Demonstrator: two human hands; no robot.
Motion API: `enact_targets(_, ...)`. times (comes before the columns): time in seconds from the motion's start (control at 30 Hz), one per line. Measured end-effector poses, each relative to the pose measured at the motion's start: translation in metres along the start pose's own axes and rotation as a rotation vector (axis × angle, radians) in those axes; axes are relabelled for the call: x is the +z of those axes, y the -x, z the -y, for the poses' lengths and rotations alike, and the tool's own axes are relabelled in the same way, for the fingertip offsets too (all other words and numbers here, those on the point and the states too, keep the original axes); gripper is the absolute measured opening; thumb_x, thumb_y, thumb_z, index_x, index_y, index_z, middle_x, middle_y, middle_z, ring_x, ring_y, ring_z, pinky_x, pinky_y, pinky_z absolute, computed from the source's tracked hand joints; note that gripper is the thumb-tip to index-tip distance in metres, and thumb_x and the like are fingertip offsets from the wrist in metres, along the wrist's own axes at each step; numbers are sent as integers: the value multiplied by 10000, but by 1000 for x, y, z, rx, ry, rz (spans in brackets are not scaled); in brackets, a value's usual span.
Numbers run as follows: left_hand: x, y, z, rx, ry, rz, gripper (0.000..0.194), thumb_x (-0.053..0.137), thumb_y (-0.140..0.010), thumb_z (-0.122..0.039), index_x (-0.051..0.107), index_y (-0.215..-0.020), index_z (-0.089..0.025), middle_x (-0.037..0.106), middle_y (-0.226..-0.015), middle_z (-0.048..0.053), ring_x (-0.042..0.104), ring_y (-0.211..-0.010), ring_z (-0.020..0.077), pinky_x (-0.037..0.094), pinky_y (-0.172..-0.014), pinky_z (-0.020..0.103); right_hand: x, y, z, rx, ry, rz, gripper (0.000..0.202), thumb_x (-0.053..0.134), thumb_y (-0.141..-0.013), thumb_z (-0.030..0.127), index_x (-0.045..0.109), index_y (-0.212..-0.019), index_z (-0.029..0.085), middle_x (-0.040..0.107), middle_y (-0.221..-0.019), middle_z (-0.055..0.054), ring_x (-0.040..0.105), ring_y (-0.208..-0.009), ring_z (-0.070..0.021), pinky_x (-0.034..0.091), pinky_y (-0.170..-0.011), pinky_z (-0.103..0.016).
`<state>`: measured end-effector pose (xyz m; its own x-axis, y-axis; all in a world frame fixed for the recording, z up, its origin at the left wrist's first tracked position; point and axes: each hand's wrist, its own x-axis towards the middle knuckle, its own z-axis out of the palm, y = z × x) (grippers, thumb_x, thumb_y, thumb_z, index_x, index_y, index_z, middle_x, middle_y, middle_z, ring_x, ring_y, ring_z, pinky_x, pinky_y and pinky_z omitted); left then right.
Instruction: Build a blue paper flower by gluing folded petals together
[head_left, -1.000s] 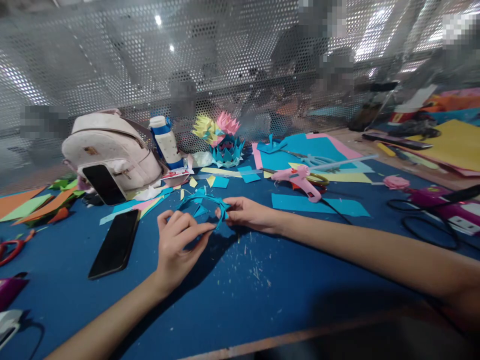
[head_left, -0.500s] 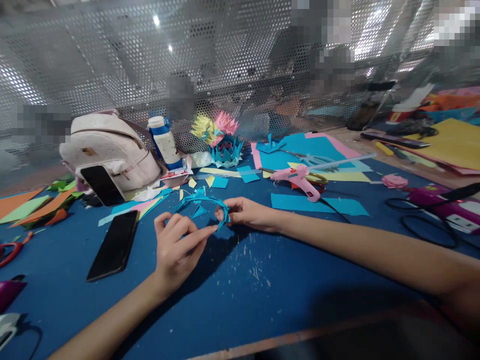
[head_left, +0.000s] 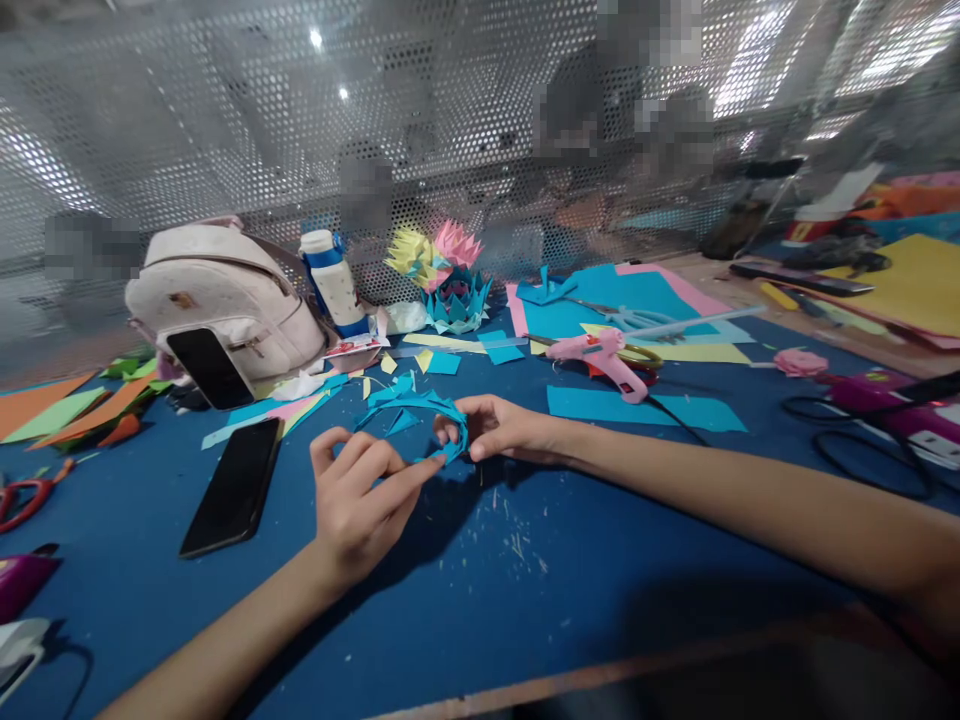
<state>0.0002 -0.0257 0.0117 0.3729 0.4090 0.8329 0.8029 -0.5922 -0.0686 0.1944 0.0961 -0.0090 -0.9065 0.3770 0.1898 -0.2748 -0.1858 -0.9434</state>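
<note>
Strip of blue paper [head_left: 439,403], already curved, is pinched at its near end by the left hand [head_left: 364,495] and gripped by the right hand [head_left: 501,428]. Whether its ends join is hidden; assembled paper flowers [head_left: 457,247] stand beyond both hands.

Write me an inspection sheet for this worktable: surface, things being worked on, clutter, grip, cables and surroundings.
Surface: blue tabletop, with pale specks and fine scraps in front of the hands.
Work in hand: curved blue paper band with pointed pieces along it.
Clutter: pink glue gun, paper flowers, one phone lying flat, red-handled scissors at the left edge, loose paper pieces.
Grip: right hand holds the band's right side; left hand has fingertips at its near end, pinch unclear.
Cables: glue-gun cable on the table; black cable loops at right.
Surroundings: perforated screen behind; pale backpack and bottle before it.
</note>
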Motion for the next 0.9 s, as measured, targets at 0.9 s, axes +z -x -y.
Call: enact_targets(0.9, 3, 0, 0, -252, 257, 45, 221, 631, -898, -90, 737, -982, -265, 451, -649, -61, 463, -609, 106, 323, -774, 348, 1, 0, 3, 83, -2, -122, 345, 885, -624, 328, 724, -871, 149, 666, -860, 7, 569, -769, -84, 420, -692, -204)
